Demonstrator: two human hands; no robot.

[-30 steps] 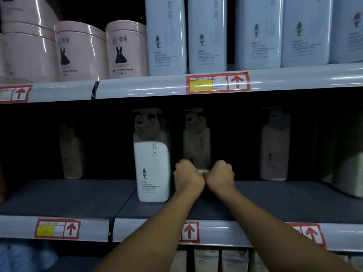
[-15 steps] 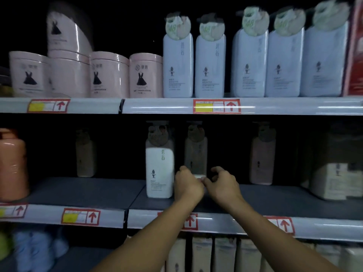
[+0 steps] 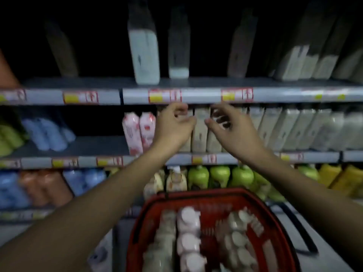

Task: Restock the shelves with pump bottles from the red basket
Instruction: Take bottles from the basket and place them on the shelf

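Observation:
A red basket (image 3: 275,218) stands low in front of me, filled with several pale and pink pump bottles (image 3: 188,230). On the dim upper shelf (image 3: 206,82) stand a white pump bottle (image 3: 145,54) and, just to its right, the one set further back (image 3: 178,52). My left hand (image 3: 173,126) and my right hand (image 3: 228,126) hover side by side in the air below that shelf's edge, fingers loosely curled, holding nothing. The picture is blurred by motion.
Beige cartons (image 3: 200,130) and pink cartons (image 3: 137,132) fill the shelf behind my hands. Green bottles (image 3: 220,175), yellow packs (image 3: 337,179) and blue bottles (image 3: 11,189) line the lower shelf. Red and yellow price tags (image 3: 165,96) run along the shelf edges.
Both hands have let go of the bottle on the shelf and pulled back toward me. My view has swung downward, so the red basket now shows.

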